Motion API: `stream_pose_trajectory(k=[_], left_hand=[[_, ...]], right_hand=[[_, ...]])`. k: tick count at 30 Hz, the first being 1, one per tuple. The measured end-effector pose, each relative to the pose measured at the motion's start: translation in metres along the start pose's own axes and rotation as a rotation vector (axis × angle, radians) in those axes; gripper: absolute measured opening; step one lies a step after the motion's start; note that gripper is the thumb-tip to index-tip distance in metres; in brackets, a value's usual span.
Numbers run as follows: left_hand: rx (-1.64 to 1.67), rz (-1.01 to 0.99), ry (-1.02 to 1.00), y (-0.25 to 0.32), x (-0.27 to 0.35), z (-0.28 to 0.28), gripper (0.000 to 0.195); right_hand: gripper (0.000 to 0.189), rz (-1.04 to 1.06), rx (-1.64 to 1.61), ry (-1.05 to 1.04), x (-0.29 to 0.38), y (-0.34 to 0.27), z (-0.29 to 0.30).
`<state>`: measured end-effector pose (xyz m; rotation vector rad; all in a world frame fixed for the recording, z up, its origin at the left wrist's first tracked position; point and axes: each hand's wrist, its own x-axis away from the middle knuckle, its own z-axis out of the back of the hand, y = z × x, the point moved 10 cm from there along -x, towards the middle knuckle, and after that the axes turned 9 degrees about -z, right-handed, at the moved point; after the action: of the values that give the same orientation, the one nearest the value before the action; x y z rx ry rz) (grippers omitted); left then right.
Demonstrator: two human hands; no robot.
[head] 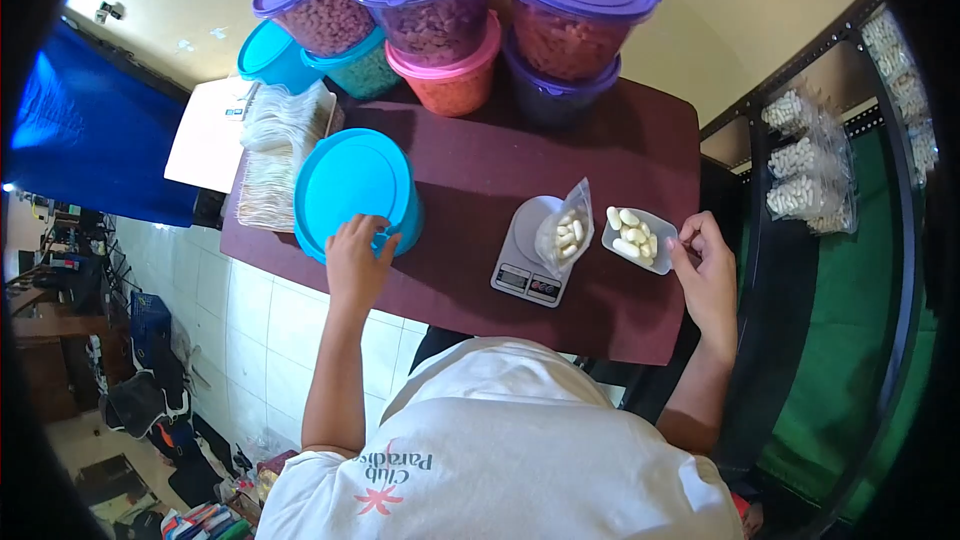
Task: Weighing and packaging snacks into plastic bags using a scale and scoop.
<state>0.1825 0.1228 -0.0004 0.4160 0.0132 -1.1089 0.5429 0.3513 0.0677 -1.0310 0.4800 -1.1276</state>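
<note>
My left hand (360, 259) rests at the near edge of the turquoise lid (352, 180) on a round tub, its fingers touching the rim. With my right hand (701, 270) I hold a small white plastic scoop (661, 231) by its end; several white oblong pieces (631, 234) lie in it. Between my hands is a white digital kitchen scale (529, 255), and on it stands a clear plastic bag (566, 232) with similar white pieces inside. The scoop is just to the right of this bag. What the turquoise tub contains is hidden.
Stacked lidded tubs (435, 30) of coloured pieces line the far side of the maroon table (480, 157). At the left are a stack of clear plastic bags (274, 157) and a white board (206, 139). Filled bags (806, 180) hang on the metal rack at right.
</note>
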Motion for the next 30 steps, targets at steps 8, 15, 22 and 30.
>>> stream_pose_trajectory(k=[8, 15, 22, 30], left_hand=[[0.149, -0.078, 0.033, -0.007, -0.004, 0.021, 0.011], [0.54, -0.039, 0.163, -0.048, -0.008, 0.097, 0.012], [0.471, -0.286, 0.087, -0.042, -0.006, 0.133, 0.022], [0.219, -0.484, -0.131, -0.05, -0.015, 0.079, 0.012]], right_hand=[[0.017, 0.088, 0.01, 0.043, 0.009, -0.056, -0.036], [0.018, 0.361, 0.225, -0.055, 0.011, -0.139, -0.16], [0.016, 0.438, 0.695, 0.096, -0.005, -0.15, -0.286], [0.019, 0.148, 0.532, 0.339, 0.007, -0.143, -0.186]])
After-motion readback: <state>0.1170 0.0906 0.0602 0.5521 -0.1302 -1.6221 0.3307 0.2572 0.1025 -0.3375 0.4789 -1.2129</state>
